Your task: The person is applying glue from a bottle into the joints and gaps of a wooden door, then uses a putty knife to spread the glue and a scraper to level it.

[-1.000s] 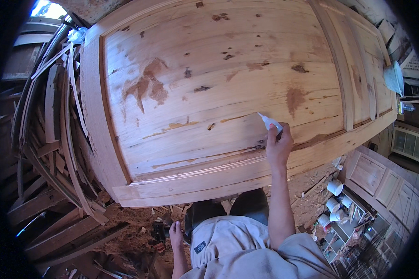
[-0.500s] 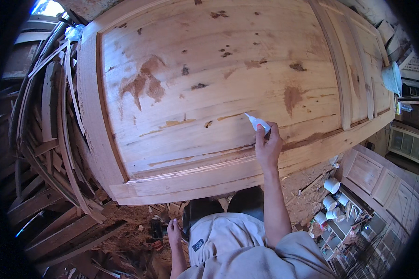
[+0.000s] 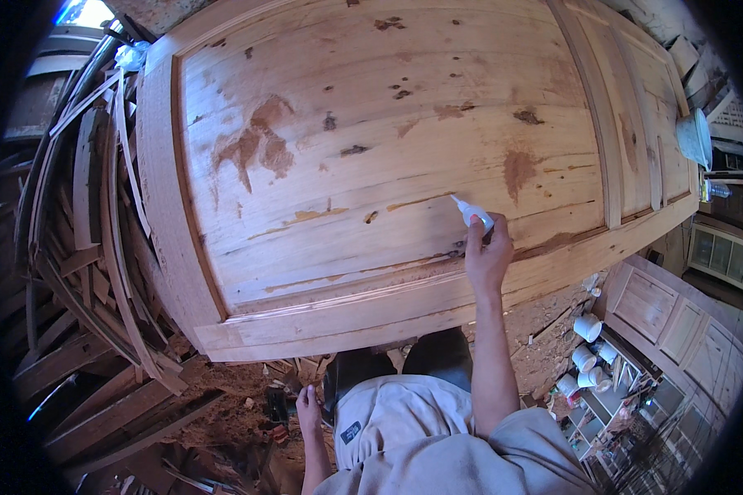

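Basically, the white bottle [image 3: 480, 221] was held over the wooden panel [image 3: 305, 82], right of its lower middle, gripped between the thumb and fingers of the right hand [image 3: 489, 257]. Its nozzle [image 3: 460, 204] was aimed up and to the left, with the long axis set on a diagonal: tip upper left, base lower right. Tip was placed at the right end of a thin amber streak [image 3: 421, 201]; contact with the wood could not be confirmed. Panel field was bounded by the left rail [image 3: 161, 165], the near rail [image 3: 338, 330] and, off to the right, the cross rail [image 3: 588, 107]. Flat wood was left on both sides of the tip, marked by brown patches [image 3: 518, 173]. Near rail was crossed by the right forearm [image 3: 494, 355]. Bottle's base was partly hidden by fingers; the panel's far edge was cut off at the top. Left hand [image 3: 308, 406] was held low beside the torso [image 3: 413, 421], fingers loosely bent; whether anything was gripped could not be told. Clutter around the white tubs [image 3: 587, 328] was too small to be sorted out.
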`<action>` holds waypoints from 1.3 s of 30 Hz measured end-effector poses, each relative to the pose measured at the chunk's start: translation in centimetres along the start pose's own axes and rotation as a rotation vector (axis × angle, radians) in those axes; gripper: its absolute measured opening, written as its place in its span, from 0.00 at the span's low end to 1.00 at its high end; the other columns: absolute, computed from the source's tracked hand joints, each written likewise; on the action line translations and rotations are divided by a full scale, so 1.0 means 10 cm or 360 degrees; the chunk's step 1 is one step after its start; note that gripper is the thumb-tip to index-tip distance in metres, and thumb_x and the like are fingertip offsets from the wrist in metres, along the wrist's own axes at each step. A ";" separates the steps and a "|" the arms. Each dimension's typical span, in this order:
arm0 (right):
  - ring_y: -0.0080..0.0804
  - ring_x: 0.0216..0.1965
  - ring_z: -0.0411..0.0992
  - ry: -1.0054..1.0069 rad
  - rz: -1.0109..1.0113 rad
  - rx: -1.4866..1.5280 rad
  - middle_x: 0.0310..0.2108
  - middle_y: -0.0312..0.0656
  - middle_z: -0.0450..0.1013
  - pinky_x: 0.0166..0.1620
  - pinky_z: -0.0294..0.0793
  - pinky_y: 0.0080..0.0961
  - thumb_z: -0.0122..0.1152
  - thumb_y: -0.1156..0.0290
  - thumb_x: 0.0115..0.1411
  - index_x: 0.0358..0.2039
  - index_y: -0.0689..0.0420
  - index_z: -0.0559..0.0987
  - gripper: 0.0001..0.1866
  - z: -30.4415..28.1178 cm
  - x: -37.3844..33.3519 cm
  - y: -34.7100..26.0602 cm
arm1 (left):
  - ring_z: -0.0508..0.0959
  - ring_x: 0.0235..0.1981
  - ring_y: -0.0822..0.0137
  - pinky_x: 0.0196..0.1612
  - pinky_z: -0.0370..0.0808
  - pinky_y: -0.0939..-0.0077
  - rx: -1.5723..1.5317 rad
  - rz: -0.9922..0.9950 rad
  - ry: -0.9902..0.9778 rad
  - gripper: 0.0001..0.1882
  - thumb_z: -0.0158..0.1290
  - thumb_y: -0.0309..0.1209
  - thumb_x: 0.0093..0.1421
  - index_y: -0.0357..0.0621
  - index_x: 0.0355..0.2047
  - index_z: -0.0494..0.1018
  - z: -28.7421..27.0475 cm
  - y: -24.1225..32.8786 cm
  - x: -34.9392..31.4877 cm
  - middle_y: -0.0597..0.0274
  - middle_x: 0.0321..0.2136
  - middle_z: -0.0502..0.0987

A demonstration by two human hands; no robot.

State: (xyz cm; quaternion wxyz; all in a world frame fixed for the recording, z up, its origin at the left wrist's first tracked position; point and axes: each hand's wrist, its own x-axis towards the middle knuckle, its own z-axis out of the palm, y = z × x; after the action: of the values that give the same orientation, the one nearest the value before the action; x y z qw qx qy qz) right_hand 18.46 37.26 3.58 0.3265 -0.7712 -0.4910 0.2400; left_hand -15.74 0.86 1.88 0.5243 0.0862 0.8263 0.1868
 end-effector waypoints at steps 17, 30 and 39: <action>0.46 0.22 0.75 -0.0574 -0.0027 0.0219 0.21 0.51 0.74 0.25 0.71 0.38 0.55 0.63 0.64 0.38 0.60 0.71 0.13 0.69 -0.43 -0.73 | 0.63 0.20 0.80 0.23 0.62 0.81 -0.0046 0.0014 0.0028 0.19 0.46 0.43 0.68 0.39 0.33 0.74 -0.07 -0.12 0.03 0.72 0.18 0.65; 0.48 0.24 0.76 -0.0458 -0.0167 0.0121 0.24 0.52 0.75 0.27 0.72 0.39 0.54 0.64 0.65 0.38 0.61 0.71 0.12 0.74 -0.44 -0.81 | 0.64 0.20 0.79 0.23 0.62 0.81 -0.0033 0.0016 0.0085 0.19 0.45 0.42 0.69 0.38 0.39 0.75 -0.13 -0.30 0.10 0.72 0.18 0.65; 0.36 0.19 0.74 -0.0278 -0.0088 0.0083 0.20 0.46 0.74 0.24 0.71 0.32 0.56 0.66 0.63 0.38 0.61 0.72 0.11 0.58 -0.31 -0.67 | 0.65 0.20 0.78 0.24 0.62 0.81 0.0011 0.0031 0.0030 0.19 0.45 0.43 0.69 0.38 0.32 0.73 -0.14 -0.16 0.09 0.71 0.18 0.65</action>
State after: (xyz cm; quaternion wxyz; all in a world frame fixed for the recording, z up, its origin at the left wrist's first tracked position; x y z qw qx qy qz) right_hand 9.16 37.99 4.83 0.3089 -0.7246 -0.5324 0.3100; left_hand -17.30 -0.63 1.02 0.5144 0.0943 0.8309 0.1898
